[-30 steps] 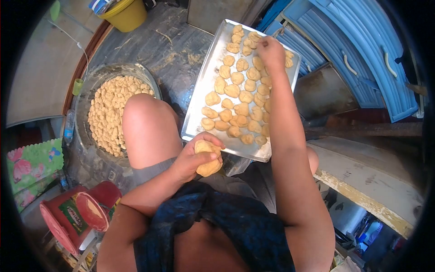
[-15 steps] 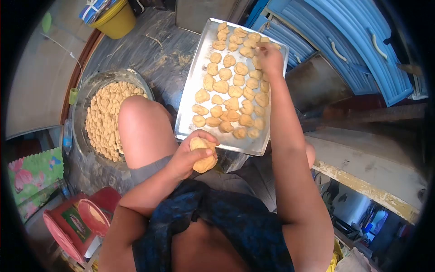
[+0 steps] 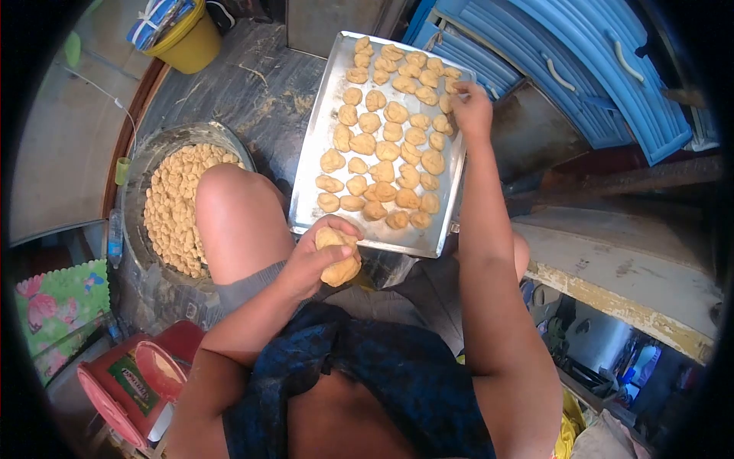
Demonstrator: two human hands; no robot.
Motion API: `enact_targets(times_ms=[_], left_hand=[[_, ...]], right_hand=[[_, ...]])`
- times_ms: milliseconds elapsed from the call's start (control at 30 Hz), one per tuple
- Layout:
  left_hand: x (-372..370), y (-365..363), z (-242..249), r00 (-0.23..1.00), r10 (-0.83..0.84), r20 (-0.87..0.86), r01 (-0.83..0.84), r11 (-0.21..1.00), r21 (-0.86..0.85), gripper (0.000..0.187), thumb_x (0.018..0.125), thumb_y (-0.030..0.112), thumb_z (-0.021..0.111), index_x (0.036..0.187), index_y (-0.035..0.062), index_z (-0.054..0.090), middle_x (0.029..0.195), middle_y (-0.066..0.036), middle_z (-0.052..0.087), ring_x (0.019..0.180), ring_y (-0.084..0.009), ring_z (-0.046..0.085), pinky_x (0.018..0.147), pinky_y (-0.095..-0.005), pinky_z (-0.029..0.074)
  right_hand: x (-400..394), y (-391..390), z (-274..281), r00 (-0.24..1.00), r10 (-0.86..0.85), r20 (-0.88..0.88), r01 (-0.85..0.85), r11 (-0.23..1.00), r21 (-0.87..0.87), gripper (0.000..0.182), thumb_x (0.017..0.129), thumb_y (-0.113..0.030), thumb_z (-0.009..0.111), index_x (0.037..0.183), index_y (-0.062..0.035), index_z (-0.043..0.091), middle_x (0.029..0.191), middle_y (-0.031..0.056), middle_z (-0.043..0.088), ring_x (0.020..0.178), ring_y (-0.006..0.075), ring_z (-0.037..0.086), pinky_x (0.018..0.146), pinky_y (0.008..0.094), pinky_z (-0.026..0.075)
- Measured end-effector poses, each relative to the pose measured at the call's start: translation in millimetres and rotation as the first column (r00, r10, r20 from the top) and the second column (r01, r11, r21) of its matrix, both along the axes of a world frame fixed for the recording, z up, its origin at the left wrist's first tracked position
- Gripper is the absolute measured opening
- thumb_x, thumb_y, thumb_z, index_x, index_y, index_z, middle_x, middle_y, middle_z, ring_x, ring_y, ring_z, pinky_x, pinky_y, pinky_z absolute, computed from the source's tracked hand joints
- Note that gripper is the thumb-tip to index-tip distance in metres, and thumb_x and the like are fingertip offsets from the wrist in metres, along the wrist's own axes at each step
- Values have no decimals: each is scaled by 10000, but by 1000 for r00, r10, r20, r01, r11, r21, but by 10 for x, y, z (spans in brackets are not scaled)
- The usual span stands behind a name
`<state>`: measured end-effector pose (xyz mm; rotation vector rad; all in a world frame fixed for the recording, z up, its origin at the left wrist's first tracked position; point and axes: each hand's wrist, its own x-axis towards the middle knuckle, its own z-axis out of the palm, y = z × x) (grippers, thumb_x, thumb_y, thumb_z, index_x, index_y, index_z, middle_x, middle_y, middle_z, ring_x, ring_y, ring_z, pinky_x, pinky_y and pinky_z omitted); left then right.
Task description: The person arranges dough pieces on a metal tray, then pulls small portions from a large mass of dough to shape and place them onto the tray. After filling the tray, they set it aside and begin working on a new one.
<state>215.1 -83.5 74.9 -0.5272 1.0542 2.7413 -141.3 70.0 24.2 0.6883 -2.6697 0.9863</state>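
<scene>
My left hand (image 3: 306,264) is wrapped round a lump of yellowish dough (image 3: 337,264), just off the near edge of a metal baking tray (image 3: 304,206). At the tray's far right edge, my right hand (image 3: 472,115) has its fingertips pinched together on a small dough piece (image 3: 451,87), which they partly hide. Several rows of similar small dough pieces (image 3: 363,144) cover much of the tray. They are rounded and uneven, and some touch one another.
Left of my knee, a wide basin (image 3: 248,157) holds many small dough pieces. A yellow bucket (image 3: 191,42) stands at the far left. Red containers (image 3: 115,398) sit at lower left. Blue drawers (image 3: 527,69) and a worn wooden ledge (image 3: 612,279) flank the right side.
My right hand has shifted outward and slightly nearer along the tray's right edge. My left hand still grips the dough lump. The whole view has shifted slightly.
</scene>
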Motion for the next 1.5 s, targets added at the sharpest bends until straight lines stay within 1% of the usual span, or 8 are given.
enact_targets(times_ms=[133, 567, 733, 1000, 1067, 1267, 1400, 1500], left_hand=[[-1, 3, 36, 1000, 0, 20, 0, 1000, -13, 306, 755, 118, 651, 1013, 68, 495, 1008, -114, 534, 824, -212, 587, 734, -338, 494], [-2, 19, -3, 1000, -17, 9, 17, 1000, 2, 290, 770, 95, 636, 1019, 67, 491, 1023, -110, 523, 823, -204, 587, 731, -330, 500], [1, 9, -19, 1000, -16, 9, 16, 1000, -4, 292, 771, 97, 638, 1021, 70, 489, 1022, -110, 522, 826, -198, 587, 732, -327, 500], [14, 42, 3, 999, -28, -16, 28, 999, 37, 252, 789, 45, 606, 1014, 56, 493, 1011, -86, 535, 810, -162, 587, 725, -290, 483], [17, 45, 14, 1000, -23, -19, 23, 999, 36, 250, 790, 45, 605, 1013, 55, 493, 1010, -85, 536, 810, -160, 587, 723, -285, 483], [23, 52, -2, 999, -44, -24, 44, 999, 27, 259, 787, 73, 621, 1012, 63, 493, 1015, -89, 533, 816, -168, 584, 726, -299, 492], [43, 43, -21, 998, -53, -43, 53, 999, 8, 271, 783, 100, 636, 1011, 69, 493, 1020, -99, 530, 825, -181, 583, 729, -324, 504], [56, 30, 1, 998, -40, -43, 41, 999, 9, 263, 786, 92, 630, 1010, 68, 496, 1022, -99, 531, 827, -181, 583, 733, -323, 501]], right_hand=[[59, 196, 10, 955, -28, 296, 0, 995, 96, 331, 679, -207, 679, 986, -86, 654, 903, 129, 638, 876, 276, 616, 770, 356, 480], [10, 206, -152, 996, -83, -44, 91, 970, 227, 281, 731, -126, 626, 1011, -98, 645, 907, 109, 629, 820, 250, 613, 739, 334, 479], [243, 221, 169, 888, 113, 446, -216, 958, 187, 340, 706, -223, 685, 1004, -72, 623, 950, 134, 625, 870, 306, 603, 761, 356, 478], [292, 150, 39, 977, 77, 199, -123, 965, 232, 316, 696, -162, 691, 995, -84, 627, 996, 118, 621, 952, 321, 576, 813, 378, 456], [330, 145, 29, 998, 53, -23, -41, 937, 347, 282, 712, -190, 665, 984, -120, 640, 1003, 93, 613, 992, 292, 544, 844, 395, 415], [573, -147, 176, 982, 153, 107, -187, 815, 548, 270, 748, -251, 622, 999, -158, 651, 1018, 69, 603, 1028, 236, 506, 870, 391, 337], [530, -211, 100, 999, 48, 10, -48, 898, 437, 269, 757, -262, 615, 1000, -155, 658, 1038, 71, 610, 1033, 242, 506, 882, 394, 332], [565, -320, 82, 983, 180, -21, -160, 918, 362, 288, 758, -270, 620, 1022, -158, 649, 1052, 70, 608, 1036, 240, 506, 898, 391, 328]])
